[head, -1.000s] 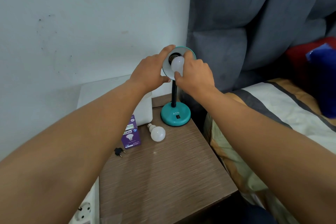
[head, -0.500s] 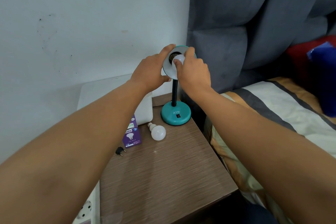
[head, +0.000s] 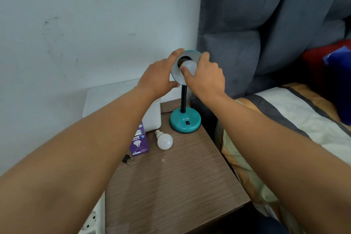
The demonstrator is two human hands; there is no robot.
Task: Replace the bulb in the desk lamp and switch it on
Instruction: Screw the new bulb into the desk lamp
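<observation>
On the right, bed (head: 296, 119) with striped cover, grey padded headboard (head: 266, 24) behind it, pale wall (head: 76, 24) to the left. Brown wood-grain nightstand (head: 171, 186) sits between wall and bed. White box-like thing (head: 117, 100) at its back left corner, partly behind my left forearm; can't tell what it is.

Desk lamp on the nightstand's back right: teal base (head: 185, 119) with a small switch (head: 187, 123) on top, black flexible neck, teal shade (head: 188, 57) tipped open toward me.

My left hand (head: 159, 78) cups the shade's left side, index finger along the top rim, thumb under the lower edge. My right hand (head: 205, 76) is curled round the white bulb (head: 190, 65) at the shade's mouth, thumb and fingers gripping the globe. Bulb base points into the socket; can't tell how far it's seated.

Purple bulb carton (head: 139, 142) stands near the nightstand's left edge. Second white bulb (head: 164, 140) lies on its side just beside the carton, in front of the lamp base, screw end pointing back. Small black two-pin plug (head: 126, 159) lies in front of the carton. White power strip (head: 91, 220) shows at lower left, beside the nightstand.
</observation>
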